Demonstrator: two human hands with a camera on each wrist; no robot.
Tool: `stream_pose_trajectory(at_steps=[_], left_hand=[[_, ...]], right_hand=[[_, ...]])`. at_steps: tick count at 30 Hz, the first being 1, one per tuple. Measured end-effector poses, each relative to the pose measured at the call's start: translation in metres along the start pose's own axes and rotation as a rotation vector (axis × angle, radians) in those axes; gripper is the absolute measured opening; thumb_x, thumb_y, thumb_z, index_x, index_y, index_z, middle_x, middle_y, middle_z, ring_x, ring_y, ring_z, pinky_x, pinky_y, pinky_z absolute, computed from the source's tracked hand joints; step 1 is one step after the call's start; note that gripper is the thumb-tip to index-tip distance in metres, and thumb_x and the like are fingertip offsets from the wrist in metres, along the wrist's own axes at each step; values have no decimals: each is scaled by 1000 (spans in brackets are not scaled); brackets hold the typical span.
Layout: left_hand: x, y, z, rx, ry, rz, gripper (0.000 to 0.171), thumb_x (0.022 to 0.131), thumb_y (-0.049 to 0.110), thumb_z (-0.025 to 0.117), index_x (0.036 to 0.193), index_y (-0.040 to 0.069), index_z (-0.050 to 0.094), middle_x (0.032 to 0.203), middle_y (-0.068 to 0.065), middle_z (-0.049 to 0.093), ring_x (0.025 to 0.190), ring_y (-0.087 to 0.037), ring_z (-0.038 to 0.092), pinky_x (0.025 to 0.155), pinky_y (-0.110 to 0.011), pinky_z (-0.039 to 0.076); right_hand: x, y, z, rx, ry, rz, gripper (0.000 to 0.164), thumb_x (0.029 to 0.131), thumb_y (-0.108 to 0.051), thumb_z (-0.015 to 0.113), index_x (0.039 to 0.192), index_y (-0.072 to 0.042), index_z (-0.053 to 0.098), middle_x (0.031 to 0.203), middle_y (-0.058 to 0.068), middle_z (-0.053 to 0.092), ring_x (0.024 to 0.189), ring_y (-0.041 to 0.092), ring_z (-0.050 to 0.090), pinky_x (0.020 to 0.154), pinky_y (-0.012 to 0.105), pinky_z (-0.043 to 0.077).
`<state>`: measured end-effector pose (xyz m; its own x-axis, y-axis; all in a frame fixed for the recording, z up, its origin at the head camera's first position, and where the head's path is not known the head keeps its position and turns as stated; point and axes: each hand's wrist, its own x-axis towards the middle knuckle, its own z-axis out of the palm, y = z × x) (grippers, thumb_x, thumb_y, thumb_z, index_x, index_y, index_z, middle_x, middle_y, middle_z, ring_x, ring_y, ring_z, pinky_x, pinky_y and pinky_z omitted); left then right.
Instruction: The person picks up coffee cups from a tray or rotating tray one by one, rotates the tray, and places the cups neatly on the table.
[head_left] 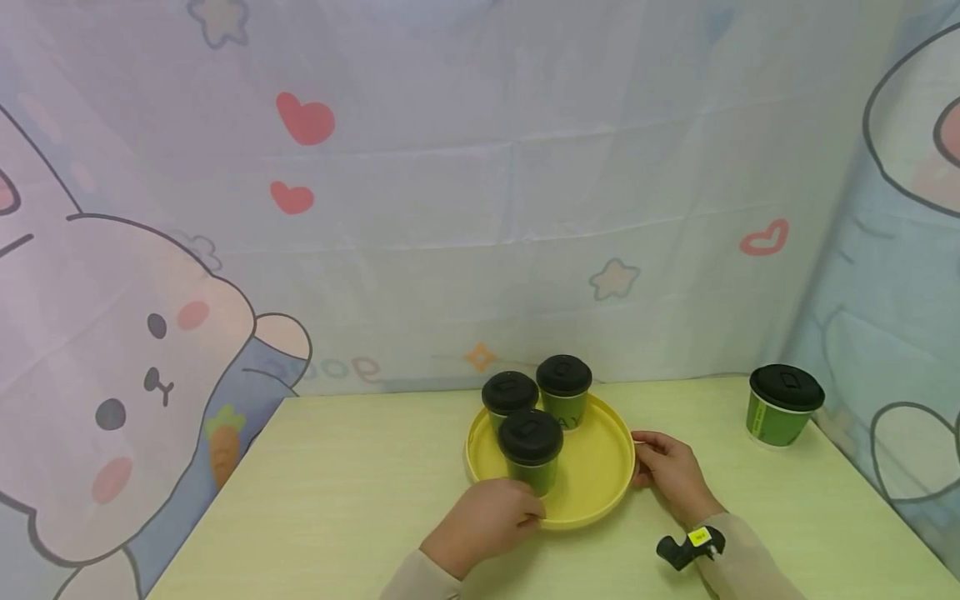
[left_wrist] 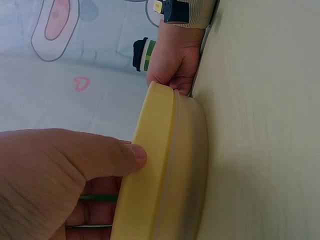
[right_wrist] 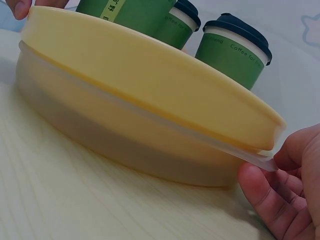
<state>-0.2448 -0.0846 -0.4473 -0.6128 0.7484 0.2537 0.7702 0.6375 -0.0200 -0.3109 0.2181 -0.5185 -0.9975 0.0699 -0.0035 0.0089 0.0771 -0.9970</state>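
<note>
A round yellow tray (head_left: 596,471) carries three green paper cups with black lids: a front cup (head_left: 531,450), a left cup (head_left: 510,392) and a back cup (head_left: 564,387). Below the yellow wall is a frosted, translucent base (right_wrist: 125,135) with a thin rim. My left hand (head_left: 491,517) grips the tray's near left edge; in the left wrist view its thumb (left_wrist: 134,157) lies on the outer wall and its other fingers reach inside. At the right edge, my right hand (head_left: 671,475) pinches the translucent rim under the yellow wall, as the right wrist view shows.
Another green cup (head_left: 780,417) with a black lid stands upright on the right of the pale table (head_left: 315,500). A printed cloth (head_left: 465,167) hangs behind the table and along its sides. On the right wrist sits a small black device (head_left: 690,547).
</note>
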Motion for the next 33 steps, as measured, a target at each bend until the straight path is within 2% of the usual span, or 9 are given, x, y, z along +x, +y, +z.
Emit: stream_pose_trajectory(at_steps=[5, 8, 12, 17, 24, 28, 33], left_hand=[[0, 1, -1, -47, -31, -61, 4, 89, 24, 73, 89, 26, 77, 78, 16, 60, 65, 3, 49, 59, -14, 41], [0, 3, -3, -36, -18, -89, 13, 90, 29, 72, 100, 26, 79, 88, 15, 67, 73, 3, 58, 63, -16, 46], [5, 11, -6, -7, -5, -81, 15, 93, 30, 72, 105, 26, 79, 95, 15, 70, 81, 2, 64, 67, -17, 49], [15, 28, -7, -5, -28, -67, 20, 94, 32, 72, 112, 24, 77, 104, 15, 73, 89, 1, 66, 73, -17, 51], [36, 48, 7, 108, -12, -77, 21, 92, 35, 72, 111, 24, 74, 86, 12, 65, 70, -2, 60, 55, -18, 44], [46, 56, 18, 142, -13, -125, 18, 91, 35, 73, 106, 24, 73, 82, 11, 63, 67, -4, 58, 51, -21, 42], [53, 61, 24, 138, -18, -184, 12, 91, 36, 74, 94, 25, 72, 75, 10, 58, 62, -5, 55, 49, -23, 40]], right_hand=[[1, 1, -1, 6, -4, 1, 41, 103, -17, 58, 135, 8, 55, 102, 9, 67, 75, 15, 63, 64, 29, 57], [1, 2, -1, 9, -3, -1, 41, 104, -18, 58, 135, 8, 55, 102, 10, 67, 75, 15, 63, 64, 29, 58], [1, 3, -1, 6, 0, -2, 41, 103, -18, 58, 135, 8, 55, 103, 10, 67, 76, 15, 63, 65, 29, 58], [2, 3, -1, 4, 3, 1, 40, 103, -17, 58, 135, 7, 56, 104, 10, 67, 78, 16, 64, 66, 29, 58], [1, 3, -1, 3, 4, -16, 41, 103, -18, 59, 135, 8, 56, 103, 11, 67, 78, 15, 64, 65, 29, 58], [0, 2, -1, 4, 8, -20, 39, 104, -17, 58, 133, 8, 57, 103, 11, 68, 78, 14, 64, 65, 29, 58], [-1, 1, 0, 10, 13, -21, 36, 104, -15, 57, 132, 8, 58, 101, 10, 68, 77, 14, 64, 65, 28, 58]])
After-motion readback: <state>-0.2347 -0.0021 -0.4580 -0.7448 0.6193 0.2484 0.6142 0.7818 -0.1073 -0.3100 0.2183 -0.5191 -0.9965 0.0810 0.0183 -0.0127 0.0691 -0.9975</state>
